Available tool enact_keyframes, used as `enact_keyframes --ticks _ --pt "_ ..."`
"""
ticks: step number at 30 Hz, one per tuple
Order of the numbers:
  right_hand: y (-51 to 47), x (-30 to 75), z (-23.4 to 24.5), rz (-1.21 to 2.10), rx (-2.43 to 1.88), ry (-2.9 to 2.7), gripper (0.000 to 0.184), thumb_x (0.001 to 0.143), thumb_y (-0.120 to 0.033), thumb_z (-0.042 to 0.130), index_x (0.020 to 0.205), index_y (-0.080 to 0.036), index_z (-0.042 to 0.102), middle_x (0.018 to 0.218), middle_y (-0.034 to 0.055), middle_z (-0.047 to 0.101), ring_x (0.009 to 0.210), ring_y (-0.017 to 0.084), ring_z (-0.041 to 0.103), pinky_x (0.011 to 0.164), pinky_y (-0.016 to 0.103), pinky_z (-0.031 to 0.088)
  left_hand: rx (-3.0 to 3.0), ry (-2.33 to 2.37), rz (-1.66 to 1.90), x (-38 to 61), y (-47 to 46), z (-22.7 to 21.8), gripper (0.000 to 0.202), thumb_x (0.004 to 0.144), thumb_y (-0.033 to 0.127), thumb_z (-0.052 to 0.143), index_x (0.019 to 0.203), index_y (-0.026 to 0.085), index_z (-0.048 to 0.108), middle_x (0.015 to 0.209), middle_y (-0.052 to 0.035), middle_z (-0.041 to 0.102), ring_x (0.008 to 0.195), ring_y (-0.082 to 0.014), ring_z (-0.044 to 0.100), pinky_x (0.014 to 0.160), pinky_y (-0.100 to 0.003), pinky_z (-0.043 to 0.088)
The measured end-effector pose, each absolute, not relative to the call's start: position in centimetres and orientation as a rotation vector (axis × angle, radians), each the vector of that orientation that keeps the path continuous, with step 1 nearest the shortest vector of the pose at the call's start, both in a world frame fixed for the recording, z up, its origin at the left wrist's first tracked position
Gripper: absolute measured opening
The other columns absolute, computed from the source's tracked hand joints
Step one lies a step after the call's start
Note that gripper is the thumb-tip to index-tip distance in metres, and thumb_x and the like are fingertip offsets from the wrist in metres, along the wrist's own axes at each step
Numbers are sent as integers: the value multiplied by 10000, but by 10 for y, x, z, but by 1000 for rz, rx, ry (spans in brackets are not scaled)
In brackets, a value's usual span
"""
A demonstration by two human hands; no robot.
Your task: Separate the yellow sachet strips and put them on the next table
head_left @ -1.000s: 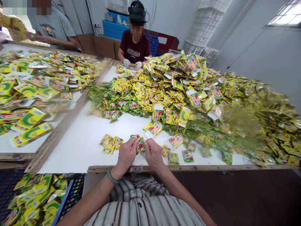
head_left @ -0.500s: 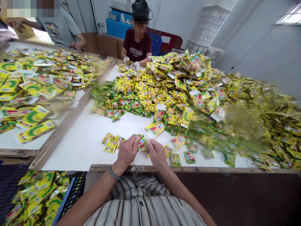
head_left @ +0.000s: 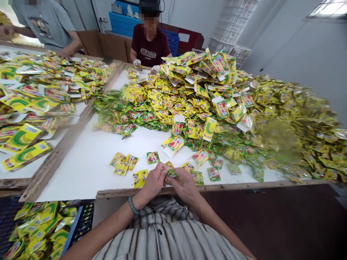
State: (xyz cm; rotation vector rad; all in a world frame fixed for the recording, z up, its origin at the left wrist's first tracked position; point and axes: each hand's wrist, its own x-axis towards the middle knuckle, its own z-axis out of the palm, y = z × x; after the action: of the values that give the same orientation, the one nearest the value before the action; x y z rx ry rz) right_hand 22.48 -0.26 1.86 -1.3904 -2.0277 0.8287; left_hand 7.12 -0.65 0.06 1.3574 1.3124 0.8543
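My left hand and my right hand meet at the near edge of the white table. Both pinch the same small yellow-green sachet between their fingertips. My left wrist wears a bead bracelet. Several loose sachets lie around my hands: a yellow one just left of my left hand, a green one beyond it, a small cluster further left, and green ones to the right.
A big heap of yellow and green sachets covers the table's far and right side. A person in a dark red shirt works across it. A second table at left holds larger packs, a person in grey beside it. A blue crate of packs sits lower left.
My hands have drawn closer to the table's near edge with the sachet between them. Two sachets now lie on the table left of and beyond my left hand. The view has tipped down slightly.
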Motion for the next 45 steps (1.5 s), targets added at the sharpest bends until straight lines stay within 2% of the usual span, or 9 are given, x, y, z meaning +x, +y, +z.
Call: enact_keyframes --ticks 4,8,11,14,18,26,33,40,45 --pt "0 239 25 886 -1441 -1932 184 846 -309 541 705 -193 560 661 -9 576 632 140 497 606 237 378 1448 1389 737 65 9 6 234 909 445 382 822 237 446 578 40 553 528 -170 571 552 -271 419" --pt "14 253 19 821 -1599 -1739 172 853 -322 528 884 -196 642 693 0 630 637 155 537 608 246 399 1854 1804 547 60 28 10 224 818 420 564 855 211 492 793 -48 616 792 -237 601 701 -324 432" --pt "22 256 4 712 -1609 -1780 160 827 -323 563 819 -198 663 774 36 653 734 180 566 672 268 419 2063 1773 358 65 31 3 195 756 310 649 821 188 512 923 -104 604 929 -265 572 769 -337 424" --pt "23 255 -6 691 -1614 -1789 208 816 -348 578 693 -189 629 735 38 617 729 179 548 678 275 419 1928 1768 372 68 31 -7 139 765 233 611 758 206 475 787 -46 582 808 -231 582 695 -315 416" --pt "24 252 -2 975 -1604 -1568 275 792 -453 606 750 -181 615 614 -15 559 596 142 502 558 246 399 1407 1647 680 63 30 -18 232 737 306 635 741 226 417 573 52 496 573 -171 545 566 -276 403" --pt "41 225 5 1265 -1364 -1600 207 753 -362 642 870 -192 621 795 9 656 734 164 586 655 267 461 1060 1127 959 55 24 -9 317 644 296 719 814 190 474 557 89 520 496 -84 466 512 -202 369" --pt "53 236 2 1039 -1427 -1545 348 774 -373 618 1062 -183 572 687 -22 596 633 154 541 576 247 424 1198 1282 805 50 42 4 322 704 351 627 953 194 494 662 24 609 608 -158 585 604 -268 428" --pt "56 264 8 864 -1617 -1602 227 800 -372 532 852 -173 629 798 52 684 764 214 608 699 313 472 1589 1947 489 78 90 6 398 728 562 590 763 166 591 845 -164 689 867 -311 641 663 -318 395" --pt "43 269 -2 892 -1567 -1616 227 811 -353 521 911 -180 629 862 63 697 828 226 627 763 343 492 1496 1850 555 81 105 -8 220 691 383 664 677 190 559 724 -72 672 729 -233 637 584 -272 372"
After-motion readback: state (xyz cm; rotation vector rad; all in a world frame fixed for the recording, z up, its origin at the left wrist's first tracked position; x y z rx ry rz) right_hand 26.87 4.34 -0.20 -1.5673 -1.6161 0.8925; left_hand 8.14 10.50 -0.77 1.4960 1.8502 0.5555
